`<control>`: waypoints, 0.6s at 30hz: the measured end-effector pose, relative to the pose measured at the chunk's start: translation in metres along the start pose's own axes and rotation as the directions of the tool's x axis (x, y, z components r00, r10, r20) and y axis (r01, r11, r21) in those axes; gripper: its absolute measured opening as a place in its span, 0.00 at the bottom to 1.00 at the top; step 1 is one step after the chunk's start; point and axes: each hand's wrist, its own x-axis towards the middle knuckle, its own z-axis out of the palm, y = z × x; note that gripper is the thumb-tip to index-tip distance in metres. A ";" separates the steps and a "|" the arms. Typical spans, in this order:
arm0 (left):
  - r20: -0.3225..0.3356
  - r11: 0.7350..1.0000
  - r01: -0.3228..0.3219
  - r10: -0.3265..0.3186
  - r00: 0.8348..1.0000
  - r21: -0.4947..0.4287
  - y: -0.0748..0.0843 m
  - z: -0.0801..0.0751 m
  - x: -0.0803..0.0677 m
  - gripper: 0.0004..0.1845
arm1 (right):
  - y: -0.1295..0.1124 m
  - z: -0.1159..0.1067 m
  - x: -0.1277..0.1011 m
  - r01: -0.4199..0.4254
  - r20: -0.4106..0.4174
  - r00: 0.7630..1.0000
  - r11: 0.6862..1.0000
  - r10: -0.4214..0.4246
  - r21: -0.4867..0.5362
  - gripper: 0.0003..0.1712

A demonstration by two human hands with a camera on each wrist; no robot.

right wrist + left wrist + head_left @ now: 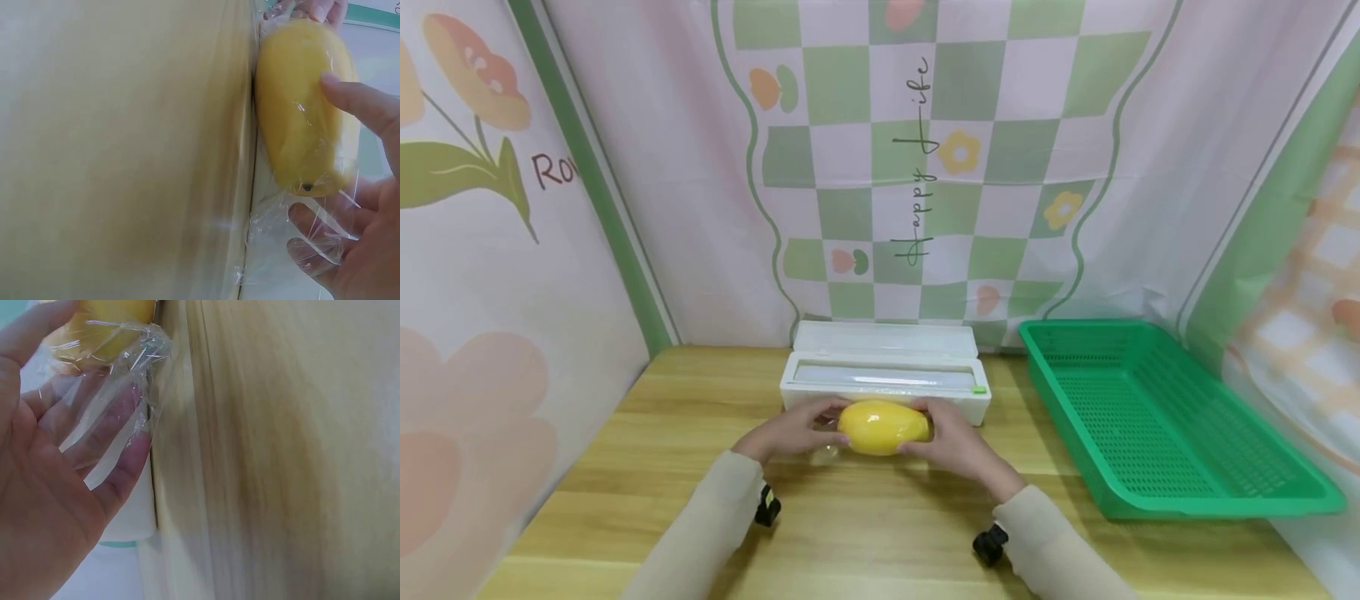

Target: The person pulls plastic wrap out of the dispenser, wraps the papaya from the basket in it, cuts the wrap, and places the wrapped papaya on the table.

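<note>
You hold a yellow fruit [880,427], lying lengthwise from side to side, between your two hands over a wooden table [865,533]. The fruit sits directly in front of a white box; whether its underside touches the table, you cannot tell from these views.

Your left hand [790,432] grips the left end, with the thumb on the near side and fingers reaching round the far side. Your right hand [955,442] holds the right end in the same way; its thumb presses on the yellow skin while the lower fingers spread apart. Clear plastic film [140,369] covers the fruit, shiny and creased, and loose film extends beyond both ends, lying across your fingers.

The white box [973,410] has its lid [883,340] raised at the back, showing a pale roll [880,377] inside and a small green tab [979,390] at the right of its front edge. To the right, well apart from your hands, is a green plastic basket [1217,506] with slotted walls. Behind the table hangs a green-and-white checked cloth [902,200]. You wear light beige sleeves [703,525].
</note>
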 end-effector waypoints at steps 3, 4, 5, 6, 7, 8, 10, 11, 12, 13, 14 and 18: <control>0.006 1.000 -0.015 0.015 1.000 0.020 0.000 -0.001 -0.001 0.31 | -0.002 0.002 -0.003 -0.010 -0.005 1.000 1.000 0.010 -0.004 0.37; 0.006 0.999 -0.019 0.019 1.000 0.028 0.000 -0.001 -0.001 0.32 | -0.003 0.002 -0.004 -0.014 -0.006 1.000 1.000 0.014 -0.009 0.38; 0.003 0.999 -0.024 0.024 1.000 0.041 0.001 -0.001 -0.001 0.33 | -0.004 0.002 -0.005 -0.023 -0.006 1.000 1.000 0.023 -0.013 0.39; 0.000 0.998 -0.029 0.029 1.000 0.054 0.002 -0.001 -0.001 0.34 | -0.005 0.002 -0.006 -0.032 -0.005 0.999 0.999 0.032 -0.020 0.40; -0.006 0.997 -0.033 0.034 0.999 0.075 0.004 -0.001 -0.001 0.35 | -0.006 0.002 -0.007 -0.038 -0.005 0.999 0.999 0.038 -0.030 0.40; -0.014 0.995 -0.031 0.032 0.999 0.097 0.005 -0.001 -0.001 0.36 | -0.007 0.002 -0.008 -0.043 -0.004 0.999 0.998 0.043 -0.044 0.41; -0.038 0.990 -0.018 0.024 0.999 0.141 0.008 0.000 -0.001 0.38 | -0.009 0.001 -0.009 -0.051 -0.005 0.999 0.996 0.051 -0.066 0.42; -0.053 0.987 -0.004 0.013 0.999 0.163 0.009 0.001 -0.001 0.39 | -0.009 0.001 -0.010 -0.050 -0.007 0.999 0.996 0.049 -0.076 0.42; -0.067 0.983 0.005 0.007 0.998 0.184 0.010 0.001 -0.002 0.40 | -0.010 0.000 -0.011 -0.045 -0.010 0.999 0.995 0.044 -0.087 0.42; -0.080 0.979 0.016 0.000 0.997 0.205 0.011 0.002 -0.001 0.41 | -0.010 0.000 -0.012 -0.039 -0.012 0.999 0.995 0.038 -0.096 0.42; -0.091 0.975 0.025 -0.005 0.996 0.219 0.012 0.003 -0.001 0.41 | -0.010 -0.001 -0.012 -0.034 -0.012 0.999 0.994 0.033 -0.104 0.42; -0.105 0.968 -0.012 0.040 0.994 0.252 0.013 0.007 0.000 0.41 | -0.009 0.000 -0.012 -0.023 -0.014 1.000 0.992 0.021 -0.122 0.43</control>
